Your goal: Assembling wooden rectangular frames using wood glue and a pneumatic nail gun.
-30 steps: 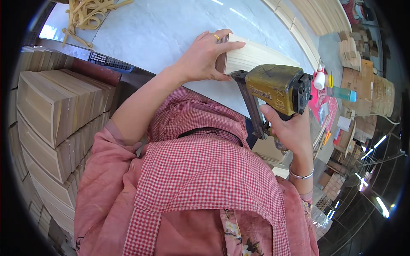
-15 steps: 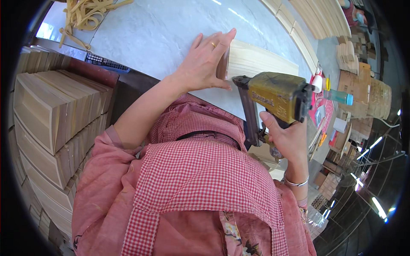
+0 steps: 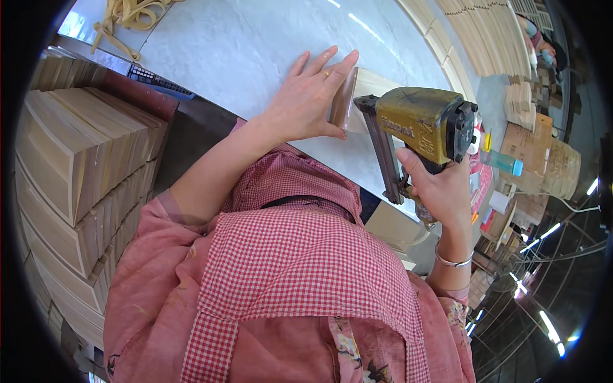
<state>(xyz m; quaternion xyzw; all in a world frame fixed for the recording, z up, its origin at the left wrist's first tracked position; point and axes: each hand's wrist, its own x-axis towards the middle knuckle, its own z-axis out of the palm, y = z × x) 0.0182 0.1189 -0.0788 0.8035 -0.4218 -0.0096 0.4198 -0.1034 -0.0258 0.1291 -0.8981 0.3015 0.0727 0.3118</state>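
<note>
My left hand (image 3: pixel 313 96) lies over the pale tabletop with fingers spread. Its thumb and index finger reach along the two ends of a brown wooden strip (image 3: pixel 343 102), which stands at the end of a light wooden board (image 3: pixel 375 82). My right hand (image 3: pixel 440 188) is wrapped round the handle of a worn yellow and black nail gun (image 3: pixel 418 121). The gun's nose is close to the strip and board; whether it touches them I cannot tell. Much of the board is hidden behind the gun.
Stacked wooden drawers or trays (image 3: pixel 64 153) stand at my left. A tangle of tan straps (image 3: pixel 131 13) lies at the far left of the table (image 3: pixel 217 51). Wooden pieces (image 3: pixel 479 32) line the far right. A blue-capped bottle (image 3: pixel 504 161) and cardboard boxes (image 3: pixel 530 153) are at the right.
My right hand and the nail gun have shifted slightly right, away from my body's middle. My left hand's fingers have fanned out more, and the strip and board have moved a little right.
</note>
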